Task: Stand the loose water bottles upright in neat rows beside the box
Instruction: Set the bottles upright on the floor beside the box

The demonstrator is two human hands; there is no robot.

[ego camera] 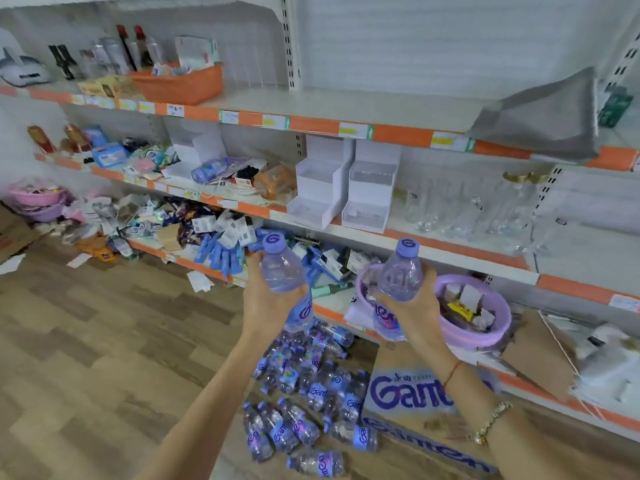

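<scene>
Bottles stood cap-up with your left hand (263,303) and right hand (412,308) fingers wrapped round one each, high above the floor (104,341) left of the box (408,393).

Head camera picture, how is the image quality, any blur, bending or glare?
Head view: the wide lens bows the shelf edges; lighting is flat and soft, with no hard shadows; detail is smeared and blocky, mostly on the floor bottles and the glassware; sharpest are the two bottles in the left hand and right hand; no strong glare.
</scene>
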